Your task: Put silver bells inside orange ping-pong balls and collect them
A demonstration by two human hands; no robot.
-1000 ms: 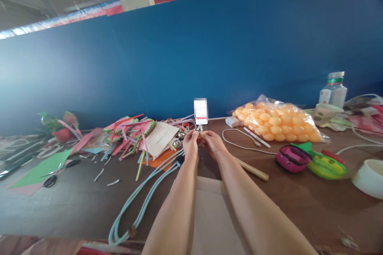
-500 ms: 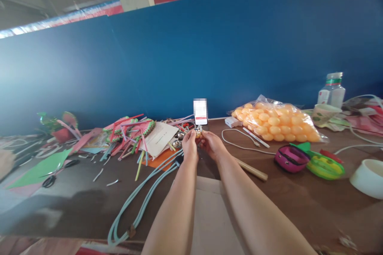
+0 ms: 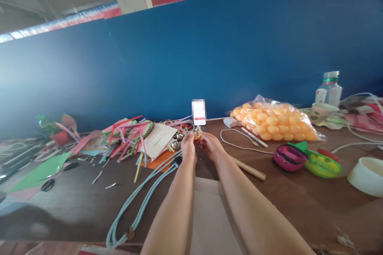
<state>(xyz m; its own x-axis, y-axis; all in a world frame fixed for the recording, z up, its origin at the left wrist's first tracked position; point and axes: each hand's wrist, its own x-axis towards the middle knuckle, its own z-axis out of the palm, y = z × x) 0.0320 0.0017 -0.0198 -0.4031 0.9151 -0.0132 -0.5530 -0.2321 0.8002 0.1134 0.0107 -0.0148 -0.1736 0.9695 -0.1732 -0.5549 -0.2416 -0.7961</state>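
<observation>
My left hand (image 3: pixel 188 147) and my right hand (image 3: pixel 211 145) meet at the middle of the table. Between their fingertips is a small shiny gold-and-silver ball (image 3: pixel 196 136), pinched from both sides and partly covered. Just left of my left hand lie more shiny silver balls (image 3: pixel 176 144). A phone (image 3: pixel 199 112) with a lit screen stands upright right behind my hands. Light blue cords (image 3: pixel 143 197) loop across the table beside my left forearm. To the right of my right wrist lies a wooden stick (image 3: pixel 249 169), partly hidden by the forearm.
Paper strips (image 3: pixel 139 131), a white sheet (image 3: pixel 158 139) and scissors (image 3: pixel 52 179) lie at left. On the right are a bag of orange balls (image 3: pixel 275 121), a white cable (image 3: pixel 236 147), a purple pouch (image 3: pixel 289 158) and a tape roll (image 3: pixel 367 177). A blue panel (image 3: pixel 167 59) stands behind.
The view has shifted slightly. My hands keep hold of the shiny ball, which shows at a slightly different angle. A blurred skin-coloured shape at the far left edge is gone.
</observation>
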